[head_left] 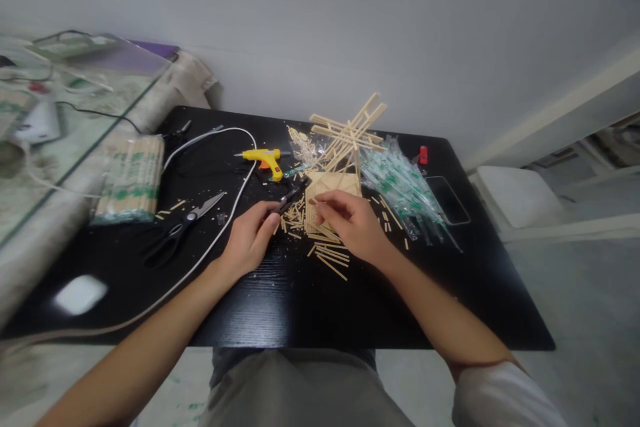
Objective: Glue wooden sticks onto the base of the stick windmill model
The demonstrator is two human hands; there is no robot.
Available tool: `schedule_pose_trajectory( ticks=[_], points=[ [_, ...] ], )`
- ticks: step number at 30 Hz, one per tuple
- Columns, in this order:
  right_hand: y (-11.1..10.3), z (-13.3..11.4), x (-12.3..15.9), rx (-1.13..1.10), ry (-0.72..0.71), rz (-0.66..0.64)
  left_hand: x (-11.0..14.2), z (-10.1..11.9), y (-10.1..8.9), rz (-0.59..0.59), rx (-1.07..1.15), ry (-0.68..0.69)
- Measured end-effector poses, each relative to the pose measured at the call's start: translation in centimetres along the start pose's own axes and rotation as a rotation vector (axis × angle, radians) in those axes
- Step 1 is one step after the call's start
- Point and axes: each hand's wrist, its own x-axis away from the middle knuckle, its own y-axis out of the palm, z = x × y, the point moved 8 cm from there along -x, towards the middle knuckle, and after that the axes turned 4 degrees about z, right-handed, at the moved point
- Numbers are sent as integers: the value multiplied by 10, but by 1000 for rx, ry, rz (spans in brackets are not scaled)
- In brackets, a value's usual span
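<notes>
My left hand is closed around a dark pliers-like tool, which points away toward the back right. With its fingertips pinched together, my right hand hovers over the near part of a stick-built model's base; whatever the fingers hold is too small to make out. Crossed arms made of thin wooden sticks rise above that base like a windmill. Short cut stick pieces lie between my hands, and longer loose sticks are spread just in front.
A yellow glue gun lies behind my left hand. Black-handled scissors, a white cable and a pack of sticks are at left. Right of the model are clear-and-green plastic wrappers, a phone and a red object.
</notes>
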Motion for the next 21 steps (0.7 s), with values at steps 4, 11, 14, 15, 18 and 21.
schedule_pose_trajectory(
  ticks=[4, 11, 14, 15, 18, 21],
  points=[
    [4, 3, 1, -60, 39, -22, 0, 10, 2, -27, -103, 94],
    [11, 7, 2, -147, 93, -45, 1, 12, 4, -14, -172, 140],
    [12, 6, 3, -176, 97, -58, 2, 9, 4, -13, -193, 131],
    [12, 6, 3, -185, 99, -60, 3, 8, 5, -15, -197, 129],
    [13, 7, 4, -195, 101, -72, 3, 8, 7, -17, -213, 137],
    [14, 8, 3, -193, 94, -87, 4, 8, 7, -17, -223, 152]
  ],
)
